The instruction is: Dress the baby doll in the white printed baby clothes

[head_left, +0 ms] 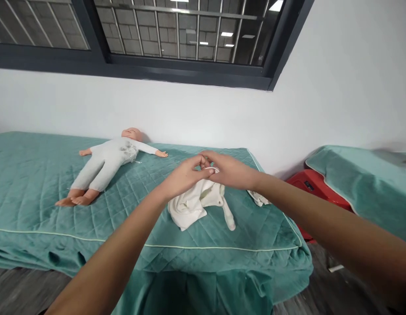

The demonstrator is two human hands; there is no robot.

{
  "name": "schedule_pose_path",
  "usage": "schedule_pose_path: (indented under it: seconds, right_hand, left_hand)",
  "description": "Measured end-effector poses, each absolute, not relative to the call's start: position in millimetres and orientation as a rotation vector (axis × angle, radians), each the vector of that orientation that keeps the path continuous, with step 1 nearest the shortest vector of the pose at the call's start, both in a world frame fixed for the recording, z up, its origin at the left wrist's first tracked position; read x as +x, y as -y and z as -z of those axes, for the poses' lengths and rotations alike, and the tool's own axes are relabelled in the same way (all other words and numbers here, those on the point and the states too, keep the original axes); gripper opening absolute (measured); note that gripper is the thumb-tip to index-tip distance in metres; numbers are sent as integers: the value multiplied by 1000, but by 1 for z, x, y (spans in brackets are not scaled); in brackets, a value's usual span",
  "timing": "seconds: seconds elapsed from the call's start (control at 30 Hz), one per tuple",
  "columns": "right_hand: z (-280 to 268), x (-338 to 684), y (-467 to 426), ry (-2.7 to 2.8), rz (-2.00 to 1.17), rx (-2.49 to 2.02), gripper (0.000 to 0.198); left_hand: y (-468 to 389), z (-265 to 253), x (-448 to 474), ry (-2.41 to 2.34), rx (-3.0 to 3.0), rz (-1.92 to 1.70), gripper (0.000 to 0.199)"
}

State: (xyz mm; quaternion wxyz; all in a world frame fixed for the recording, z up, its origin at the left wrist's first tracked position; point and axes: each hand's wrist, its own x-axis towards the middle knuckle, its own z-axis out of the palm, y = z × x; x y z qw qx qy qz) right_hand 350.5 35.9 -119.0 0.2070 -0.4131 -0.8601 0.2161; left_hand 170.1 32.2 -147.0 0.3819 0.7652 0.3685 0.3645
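Note:
Close together over the bed's right part, my left hand (191,173) and my right hand (227,168) pinch the upper edge of a small cream baby garment (192,203). Their fingers meet at its band, and both are closed on it. The cloth hangs and rests crumpled on the green quilted cover (150,223), with one narrow sleeve or leg end pointing toward me. To the left lies a baby doll (112,157) on its back in a pale full-body suit, arms spread, head toward the wall. Neither hand touches the doll.
A crumpled whitish cloth (259,198) lies near the bed's right edge, partly behind my right forearm. Beyond that edge stands a red plastic stool or chair (316,186) beside another green-covered surface (370,183). A white wall (189,111) with a barred window (186,35) closes off the back.

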Motion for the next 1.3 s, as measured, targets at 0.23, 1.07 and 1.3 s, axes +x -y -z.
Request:
schedule_pose_path:
  seconds: [0.23,1.07,1.3]
  right_hand:
    - [112,386,-35,2454,-311,-1465,39]
    - [138,454,-31,1862,-687,-1752,19]
    - [224,381,-57,1948,-162,-1867,50]
  left_hand:
    - [-29,217,155,-1439,2256,-829,22]
    - [-41,171,68,-2178,2191,-621,26]
    - [-50,226,124,-2318,2402,-473,36]
